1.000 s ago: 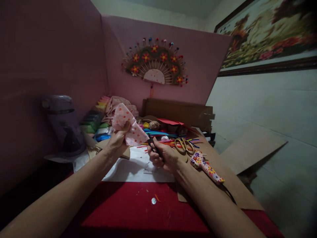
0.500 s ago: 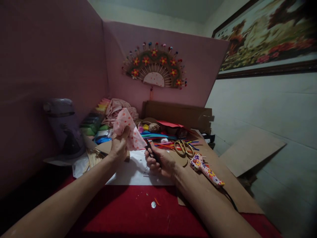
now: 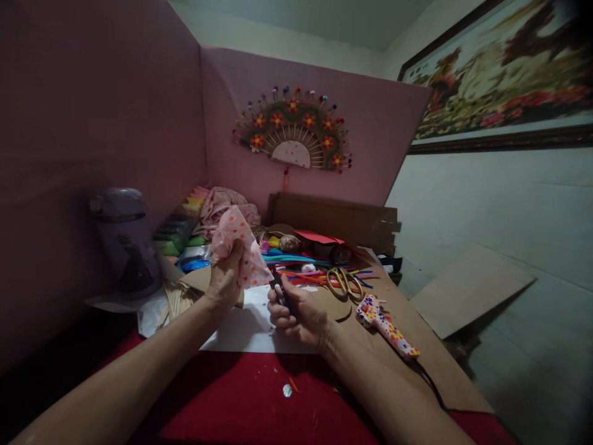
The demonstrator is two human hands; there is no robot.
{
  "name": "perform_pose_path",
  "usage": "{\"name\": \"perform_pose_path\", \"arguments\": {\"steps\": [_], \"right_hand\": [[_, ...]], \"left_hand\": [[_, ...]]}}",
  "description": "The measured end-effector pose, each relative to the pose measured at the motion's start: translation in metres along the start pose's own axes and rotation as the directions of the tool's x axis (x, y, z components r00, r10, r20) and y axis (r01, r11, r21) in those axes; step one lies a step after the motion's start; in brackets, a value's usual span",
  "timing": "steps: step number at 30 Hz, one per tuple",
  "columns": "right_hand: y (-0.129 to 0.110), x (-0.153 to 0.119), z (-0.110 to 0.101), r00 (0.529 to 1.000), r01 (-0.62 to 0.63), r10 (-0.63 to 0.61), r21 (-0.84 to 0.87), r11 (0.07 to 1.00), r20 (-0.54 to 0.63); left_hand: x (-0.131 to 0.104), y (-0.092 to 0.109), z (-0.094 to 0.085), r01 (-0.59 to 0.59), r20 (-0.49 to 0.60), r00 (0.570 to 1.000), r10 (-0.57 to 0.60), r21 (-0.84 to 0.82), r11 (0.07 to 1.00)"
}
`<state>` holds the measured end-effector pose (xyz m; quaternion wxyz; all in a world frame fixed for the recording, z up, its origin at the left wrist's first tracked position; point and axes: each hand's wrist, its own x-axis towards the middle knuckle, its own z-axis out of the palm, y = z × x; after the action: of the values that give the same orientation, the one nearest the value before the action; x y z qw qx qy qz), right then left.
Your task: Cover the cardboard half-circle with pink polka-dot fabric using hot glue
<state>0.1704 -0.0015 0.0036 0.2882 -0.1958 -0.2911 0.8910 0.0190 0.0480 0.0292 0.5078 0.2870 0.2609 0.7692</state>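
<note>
dim light over pink panels, pale wall, dark-framed picture and red tabletop

I'm seeing the right edge cutting off the framed picture and the right hand hiding part of the black tool.

I have both bare arms in view from my station, reaching forward and inward. The left forearm slants up from the lower left corner to the left hand, which is pinched closed with its thumb pointing upward. The right forearm rises from the lower right to the right hand, set slightly lower, its fingers curled in a grip. I see the two hands near each other, not touching.
</note>
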Motion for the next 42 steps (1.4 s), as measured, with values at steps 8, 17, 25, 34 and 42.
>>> {"name": "perform_pose_path", "arguments": {"steps": [8,17,25,34,42], "right_hand": [[0.005,0.0,0.002,0.999,0.013,-0.013,0.003,1.0,0.036],[0.009,0.0,0.008,0.991,0.08,-0.08,0.007,0.997,0.11],[0.012,0.001,0.011,0.988,0.095,-0.098,0.034,0.995,0.122],[0.013,0.003,0.005,0.977,0.147,-0.154,0.055,0.988,0.148],[0.014,0.004,0.004,0.979,0.181,-0.182,0.018,0.983,0.092]], "left_hand": [[0.0,-0.001,0.002,0.03,-0.058,0.998,-0.033,-0.052,0.998],[-0.006,0.004,0.006,0.103,-0.076,0.991,-0.113,-0.122,0.987],[-0.009,0.003,0.006,0.108,-0.059,0.991,-0.116,-0.129,0.986],[-0.004,0.001,0.006,0.088,-0.081,0.992,-0.1,-0.145,0.986],[-0.004,0.002,0.004,0.093,-0.052,0.993,-0.102,-0.149,0.984]]}}
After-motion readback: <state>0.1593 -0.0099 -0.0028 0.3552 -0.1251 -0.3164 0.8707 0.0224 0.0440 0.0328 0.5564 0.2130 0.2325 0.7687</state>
